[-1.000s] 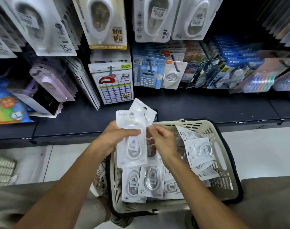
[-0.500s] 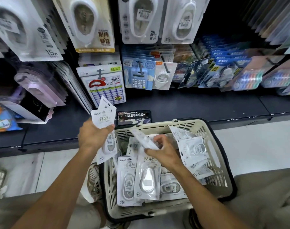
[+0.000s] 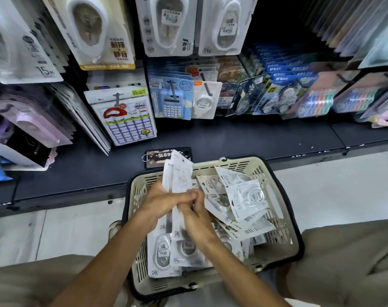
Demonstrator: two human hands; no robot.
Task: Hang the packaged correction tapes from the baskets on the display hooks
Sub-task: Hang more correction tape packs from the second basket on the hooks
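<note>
As both hands meet above the basket [image 3: 275, 180], the left hand [image 3: 166, 201] pinches a small stack of correction tape packs [image 3: 178, 178], the right hand [image 3: 194, 212] curling fingers onto it; squaring the hang holes first should ease hooking.

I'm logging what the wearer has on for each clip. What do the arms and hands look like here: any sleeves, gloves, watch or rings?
Both forearms are bare as far as the frame shows, with no sleeve in view. The left hand and right hand wear no gloves, and no watch, bracelet or ring can be seen.
</note>
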